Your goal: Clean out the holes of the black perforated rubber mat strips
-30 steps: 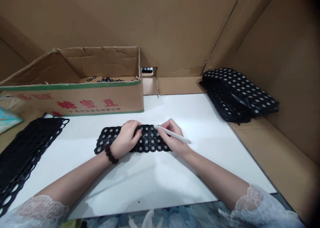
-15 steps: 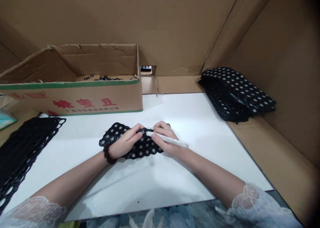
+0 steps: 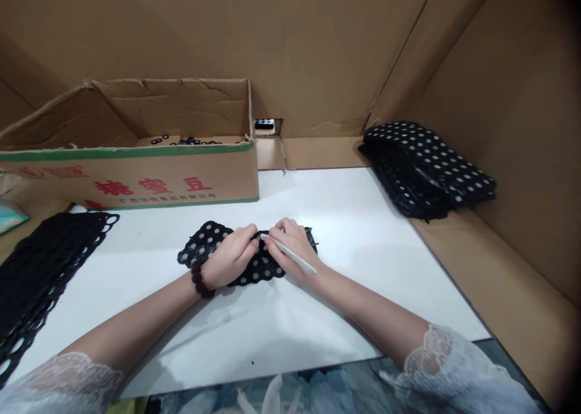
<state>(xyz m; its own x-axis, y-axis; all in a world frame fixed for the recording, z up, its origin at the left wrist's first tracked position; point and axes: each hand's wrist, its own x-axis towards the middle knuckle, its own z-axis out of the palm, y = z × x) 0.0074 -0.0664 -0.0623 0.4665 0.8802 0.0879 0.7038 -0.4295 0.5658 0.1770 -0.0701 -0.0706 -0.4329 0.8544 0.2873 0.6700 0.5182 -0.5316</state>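
A black fabric piece with pale dots (image 3: 206,241) lies across the white tabletop in front of me. My left hand (image 3: 232,255) is closed on its upper middle, thumb and fingers pinching the fabric. Beside it, close to touching, my right hand (image 3: 293,247) holds a thin white pen-like tool (image 3: 297,261), its tip at the fabric's upper edge between both thumbs. The right fingers also rest on the fabric, hiding part of its right side. A dark beaded band circles my left wrist.
An open cardboard box (image 3: 181,175) with small black rings inside stands at back left. A black openwork fabric stack (image 3: 40,262) lies at the left. Dotted black fabric (image 3: 426,166) is piled at back right. Cardboard walls (image 3: 318,57) enclose the white table (image 3: 363,220).
My right hand has shifted slightly left, closer to my left hand, and the white tool has turned to a steeper slant. More of the fabric's right end shows beyond the right hand.
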